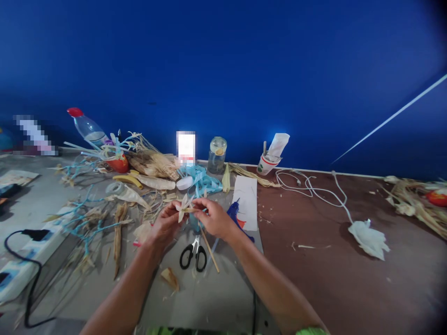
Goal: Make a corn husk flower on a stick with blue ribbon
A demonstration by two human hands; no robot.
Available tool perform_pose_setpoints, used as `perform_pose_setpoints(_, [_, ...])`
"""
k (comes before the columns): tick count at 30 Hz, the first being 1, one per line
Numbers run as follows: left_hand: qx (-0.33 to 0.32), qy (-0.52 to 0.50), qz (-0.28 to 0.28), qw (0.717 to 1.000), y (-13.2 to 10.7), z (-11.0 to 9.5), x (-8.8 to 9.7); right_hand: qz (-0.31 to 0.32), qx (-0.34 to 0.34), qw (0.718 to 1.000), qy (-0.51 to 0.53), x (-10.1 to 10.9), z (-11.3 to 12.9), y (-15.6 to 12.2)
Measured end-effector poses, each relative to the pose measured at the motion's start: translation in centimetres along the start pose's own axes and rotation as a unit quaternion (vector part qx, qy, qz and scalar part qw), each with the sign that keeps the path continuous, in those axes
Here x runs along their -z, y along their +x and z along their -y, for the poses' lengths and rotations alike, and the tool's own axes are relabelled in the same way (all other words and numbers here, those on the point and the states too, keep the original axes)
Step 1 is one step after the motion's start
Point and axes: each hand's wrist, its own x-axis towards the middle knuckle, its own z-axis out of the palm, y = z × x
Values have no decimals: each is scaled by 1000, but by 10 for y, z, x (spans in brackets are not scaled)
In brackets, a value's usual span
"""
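Between my two hands, over the middle of the table, is a small pale flower (183, 208) with pointed petals that look like dried husk. My left hand (166, 221) pinches it from the left side. From the right, my right hand (211, 216) has its fingers closed on the short stem end. Black-handled scissors (193, 256) lie just below the hands, blades pointing away from me. A thin wooden stick (210, 251) rests beside them. To the right of my right hand a blue glue gun (233, 210) lies partly on a white sheet (246, 197).
Blue-wrapped branches (85, 228) and a power strip (42, 258) spread over the left. Dried husks (153, 163), blue ribbon (204, 179), a glass jar (217, 156) and a paper cup (268, 164) stand along the wall. A white cable (314, 188) curls on the right.
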Motion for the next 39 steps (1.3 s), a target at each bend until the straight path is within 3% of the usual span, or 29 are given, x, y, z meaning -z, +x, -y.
perform_pose_setpoints(3, [-13,-17,-21,1000,2,-1,-1,-10,-3,999,37,-13,-1,-2])
perform_pose_setpoints(11, [19,-29,-45,998,-1,2,-6,-149,50,988,-3,-38,-11,1])
perform_pose_setpoints(22, [21,2,-29,999,-1,8,-5,-140,78,987,-5,-30,-12,4])
perform_pose_setpoints(26, [13,-14,-55,998,0,10,-4,-124,84,989,-2,-29,-12,4])
perform_pose_setpoints(33, [27,-50,-34,998,1,10,-2,-113,72,991,21,-27,-15,6])
perform_pose_setpoints(39, [24,-62,-42,997,1,10,-6,-116,104,988,-11,-27,-13,5])
